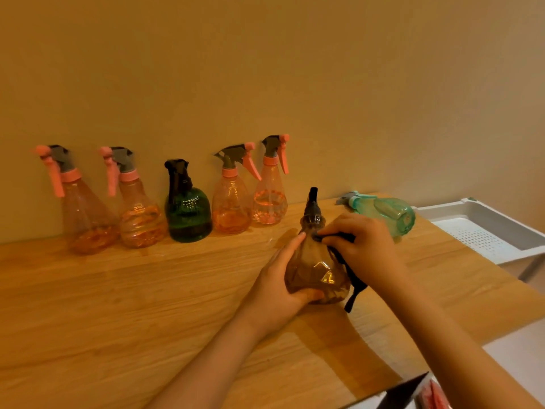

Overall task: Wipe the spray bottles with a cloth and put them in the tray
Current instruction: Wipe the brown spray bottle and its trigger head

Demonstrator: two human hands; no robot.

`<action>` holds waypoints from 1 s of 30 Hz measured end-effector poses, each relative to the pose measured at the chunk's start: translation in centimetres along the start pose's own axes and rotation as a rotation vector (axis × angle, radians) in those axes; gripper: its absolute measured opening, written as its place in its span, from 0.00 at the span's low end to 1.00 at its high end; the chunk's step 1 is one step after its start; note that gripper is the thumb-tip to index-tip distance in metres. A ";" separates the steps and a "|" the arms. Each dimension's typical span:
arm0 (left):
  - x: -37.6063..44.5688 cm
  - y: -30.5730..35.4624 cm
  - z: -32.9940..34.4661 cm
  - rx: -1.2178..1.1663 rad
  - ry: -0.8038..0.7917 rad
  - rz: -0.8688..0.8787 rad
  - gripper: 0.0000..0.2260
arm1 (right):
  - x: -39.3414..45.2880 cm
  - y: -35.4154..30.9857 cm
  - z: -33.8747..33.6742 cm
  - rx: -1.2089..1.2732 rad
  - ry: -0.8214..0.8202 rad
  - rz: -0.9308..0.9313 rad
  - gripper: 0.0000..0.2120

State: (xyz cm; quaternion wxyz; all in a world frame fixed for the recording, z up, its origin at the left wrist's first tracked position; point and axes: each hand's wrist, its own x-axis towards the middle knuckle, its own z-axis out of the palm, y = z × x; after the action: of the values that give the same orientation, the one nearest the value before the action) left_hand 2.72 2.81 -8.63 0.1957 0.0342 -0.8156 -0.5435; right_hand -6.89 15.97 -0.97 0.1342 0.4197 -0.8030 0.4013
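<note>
A brown transparent spray bottle [317, 270] with a black nozzle stands on the wooden table [118, 305]. My left hand [278, 286] grips its lower left side, thumb under the base. My right hand [364, 246] presses a dark cloth [351, 278] against the bottle's neck and right side; the cloth's tail hangs down to the table. A teal spray bottle [386, 212] lies on its side behind my right hand. The white perforated tray [483, 228] sits at the right, beyond the table's edge, with nothing visible in it.
Along the wall stand several pink-trigger bottles [88, 214] [138, 214] [231, 202] [271, 193] and a dark green bottle [187, 211]. The table's right edge runs diagonally beside the tray. A dark box corner [404, 394] shows at the bottom right.
</note>
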 end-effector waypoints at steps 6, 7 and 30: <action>-0.2 0.0 0.1 0.019 -0.002 0.027 0.40 | -4.2 -1.0 -1.6 0.026 -0.027 -0.151 0.07; -0.2 0.0 0.1 0.030 -0.004 0.037 0.39 | -4.6 -1.0 -1.8 0.032 -0.044 -0.160 0.07; 0.0 -0.1 0.3 0.114 0.024 0.105 0.39 | -5.9 0.2 -0.7 0.118 0.089 -0.227 0.07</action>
State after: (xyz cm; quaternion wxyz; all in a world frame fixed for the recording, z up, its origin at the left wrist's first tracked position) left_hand 2.64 3.05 -8.80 0.2314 0.0089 -0.8434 -0.4848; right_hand -3.55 19.87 -3.86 0.1892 0.4969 -0.7185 0.4484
